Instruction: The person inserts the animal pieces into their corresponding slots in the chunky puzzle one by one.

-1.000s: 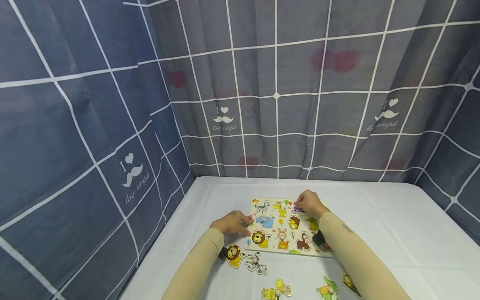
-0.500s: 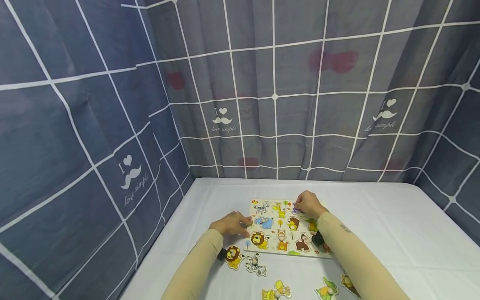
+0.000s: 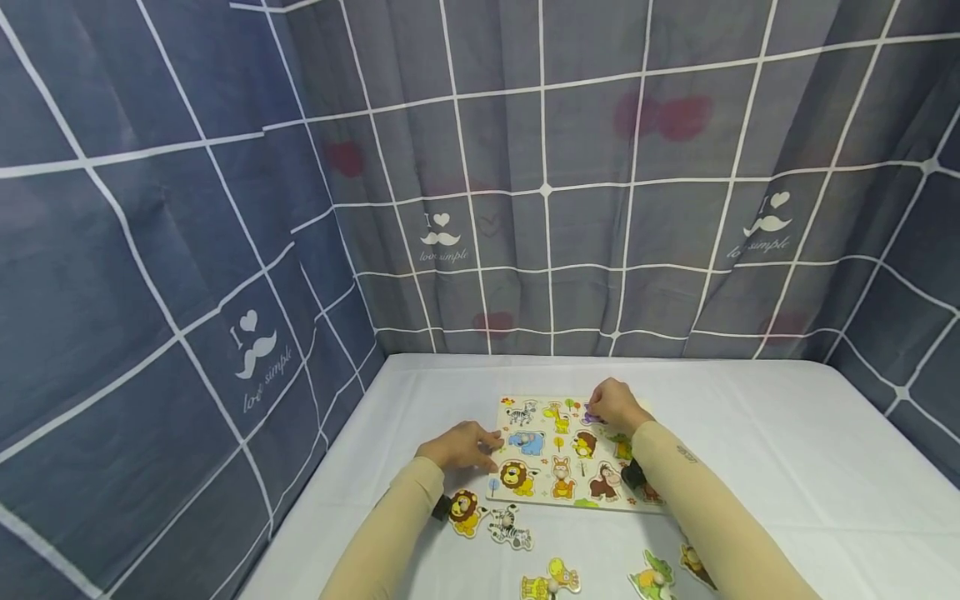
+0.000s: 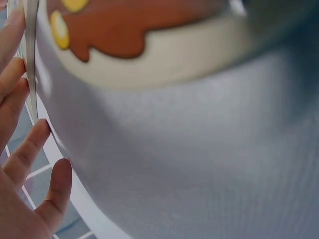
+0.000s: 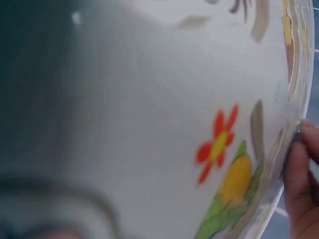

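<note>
Your left hand (image 3: 461,447), loosely spread, touches the animal puzzle board (image 3: 543,493) at nine o'clock; too light a touch might let it skid. Farther, at its one o'clock, your right hand (image 3: 617,405) pinches a purple piece (image 3: 589,417), which could tilt if pressed unevenly.

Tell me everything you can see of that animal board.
The animal board is a pale rectangle, apparently wooden, with colourful animals, trees and flowers; some animals have round knobs. It lies flat on the white tablecloth. The left hand touches its left edge; the right hand pinches what looks like a purple piece near its far edge. A sleeve hides part.
</note>
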The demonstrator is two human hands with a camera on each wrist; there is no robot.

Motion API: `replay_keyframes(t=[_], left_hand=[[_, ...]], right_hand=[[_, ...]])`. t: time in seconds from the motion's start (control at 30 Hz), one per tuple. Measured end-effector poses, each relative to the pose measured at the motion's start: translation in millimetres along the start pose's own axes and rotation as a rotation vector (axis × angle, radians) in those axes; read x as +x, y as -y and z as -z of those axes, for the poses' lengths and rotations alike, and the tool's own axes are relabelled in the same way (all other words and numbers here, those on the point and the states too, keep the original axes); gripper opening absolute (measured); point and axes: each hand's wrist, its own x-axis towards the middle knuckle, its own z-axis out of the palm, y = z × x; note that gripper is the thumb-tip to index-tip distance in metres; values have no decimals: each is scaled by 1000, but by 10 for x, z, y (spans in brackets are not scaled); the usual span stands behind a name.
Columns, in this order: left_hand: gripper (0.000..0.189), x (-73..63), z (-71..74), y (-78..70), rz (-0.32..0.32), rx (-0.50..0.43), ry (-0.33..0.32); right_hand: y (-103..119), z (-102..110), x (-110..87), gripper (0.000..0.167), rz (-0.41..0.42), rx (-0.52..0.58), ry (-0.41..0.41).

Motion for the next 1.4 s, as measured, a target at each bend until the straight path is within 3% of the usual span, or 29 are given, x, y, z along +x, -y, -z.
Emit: replay_keyframes(t=[0.47,0.73,1.03,1.23,1.4], left_hand=[[51,-15,37,-31,-10,-19,20],[53,17,20,-4,-14,-34,19],[53,10,13,-23,-20,-47,19],[53,12,17,-51,-19,-11,17],[53,2,15,-42,-12,-12,10]], right_hand=[[-8,-3,22,11,-65,-11,32],[-10,5,15,8,-45,-22,4],[-2,43,-64,9,-142,-35,5],[-6,82,-139,13,-117,-64,-15],[1,108,-159,10,-108,-65,25]])
